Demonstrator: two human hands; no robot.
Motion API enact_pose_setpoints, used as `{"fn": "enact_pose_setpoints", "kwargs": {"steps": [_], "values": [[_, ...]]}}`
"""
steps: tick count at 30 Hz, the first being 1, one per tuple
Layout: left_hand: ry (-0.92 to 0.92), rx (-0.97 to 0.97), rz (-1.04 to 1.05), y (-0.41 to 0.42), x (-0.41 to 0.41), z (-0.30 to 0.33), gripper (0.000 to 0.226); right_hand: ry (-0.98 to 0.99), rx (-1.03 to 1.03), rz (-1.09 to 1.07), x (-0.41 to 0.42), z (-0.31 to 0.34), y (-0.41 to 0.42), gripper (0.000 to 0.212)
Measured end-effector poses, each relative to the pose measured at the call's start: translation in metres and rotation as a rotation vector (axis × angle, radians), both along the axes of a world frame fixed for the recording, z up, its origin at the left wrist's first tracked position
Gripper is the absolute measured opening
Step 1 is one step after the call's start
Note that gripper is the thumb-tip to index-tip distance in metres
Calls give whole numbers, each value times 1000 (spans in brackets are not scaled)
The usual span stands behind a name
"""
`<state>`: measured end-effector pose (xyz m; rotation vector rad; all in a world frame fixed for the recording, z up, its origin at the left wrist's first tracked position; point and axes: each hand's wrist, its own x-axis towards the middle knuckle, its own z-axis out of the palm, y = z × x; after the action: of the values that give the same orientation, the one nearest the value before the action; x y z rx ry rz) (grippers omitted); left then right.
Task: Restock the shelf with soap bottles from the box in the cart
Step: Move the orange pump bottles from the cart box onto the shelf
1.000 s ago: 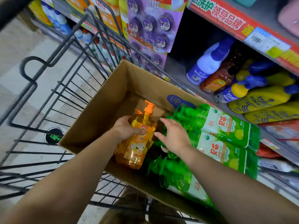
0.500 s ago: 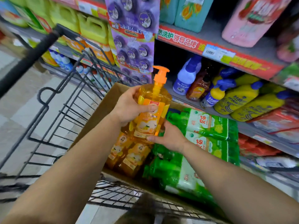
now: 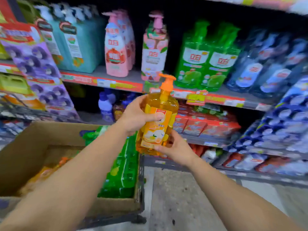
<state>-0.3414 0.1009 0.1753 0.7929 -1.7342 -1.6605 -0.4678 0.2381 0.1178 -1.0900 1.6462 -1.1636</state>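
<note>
Fingers (image 3: pixel 155 116) of left hand (image 3: pixel 136 116) wrap the orange soap bottle (image 3: pixel 157 124) mid-body; right hand (image 3: pixel 176 148) cups its base for support. Bottle upright, pump up, held between cardboard box (image 3: pixel 33 147) and shelf (image 3: pixel 133 77), likely heading for a shelf slot.

At twelve o'clock there is a dark open gap on the shelf (image 3: pixel 136 75), between the pink bottle (image 3: pixel 154 49) and the green bottles (image 3: pixel 206 57). A hand could go in there. The bottles stand close together on both sides.
</note>
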Motion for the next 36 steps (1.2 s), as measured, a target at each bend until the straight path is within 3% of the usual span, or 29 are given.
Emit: {"fn": "enact_pose_setpoints", "kwargs": {"steps": [3, 8, 15, 22, 28, 33, 36], "values": [[19, -2, -116, 74, -92, 13, 102, 74, -12, -149, -74, 23, 93, 60], [13, -116, -355, 177, -232, 37, 89, 160, -37, -412, -177, 50, 221, 59], [16, -244, -605, 275, -383, 54, 74, 177, -57, -677, -285, 54, 326, 55], [79, -286, -670, 317, -537, 40, 63, 179, -16, -780, -425, 40, 367, 53], [81, -246, -666, 323, -694, 56, 82, 235, -4, -840, -575, 56, 373, 54], [135, -222, -611, 330, -790, 79, 80, 261, 54, -950, -680, 72, 374, 78], [169, -226, -585, 335, -840, 88, 81, 265, 22, -993, -736, 80, 373, 77]]}}
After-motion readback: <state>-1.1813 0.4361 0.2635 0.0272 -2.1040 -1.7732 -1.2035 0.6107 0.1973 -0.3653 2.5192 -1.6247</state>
